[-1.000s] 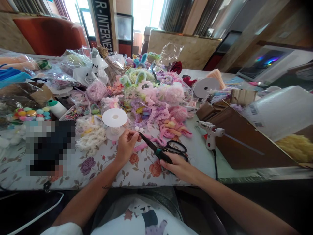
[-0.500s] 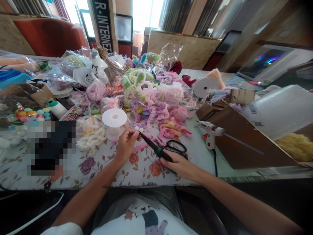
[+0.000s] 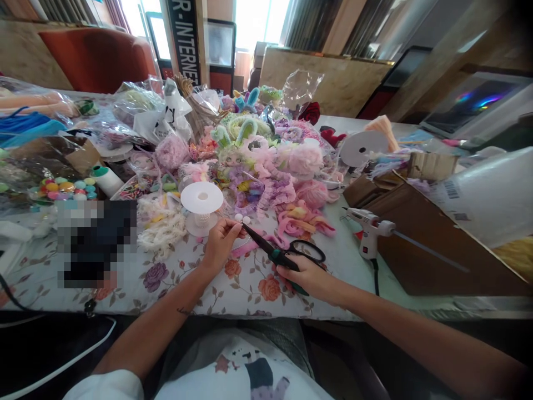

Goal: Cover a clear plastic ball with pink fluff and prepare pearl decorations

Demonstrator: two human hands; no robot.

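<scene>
My right hand (image 3: 314, 275) is closed round the dark green handles of long-nose pliers (image 3: 266, 244), whose black jaws point up and left. Their tip meets the fingertips of my left hand (image 3: 220, 239), which is pinched on something too small to make out. Small white pompom-like balls (image 3: 242, 219) lie just beyond the fingertips. A white spool (image 3: 202, 195) wound with a pearl-like strand stands behind my left hand. Black-handled scissors (image 3: 310, 251) rest on the cloth behind the pliers, partly hidden by them and my right hand.
A white glue gun (image 3: 370, 228) with a clear stick stands at right, beside a brown cardboard box (image 3: 416, 250). Pink and purple yarn and ruffled trim (image 3: 266, 172) are heaped at the back. A cone of white thread (image 3: 106, 180) and bagged coloured balls (image 3: 66, 189) lie at left.
The whole scene has shifted slightly right in the picture as the head view turned. Both hands keep nearly the same pose, with the plier tip still at my left fingertips.
</scene>
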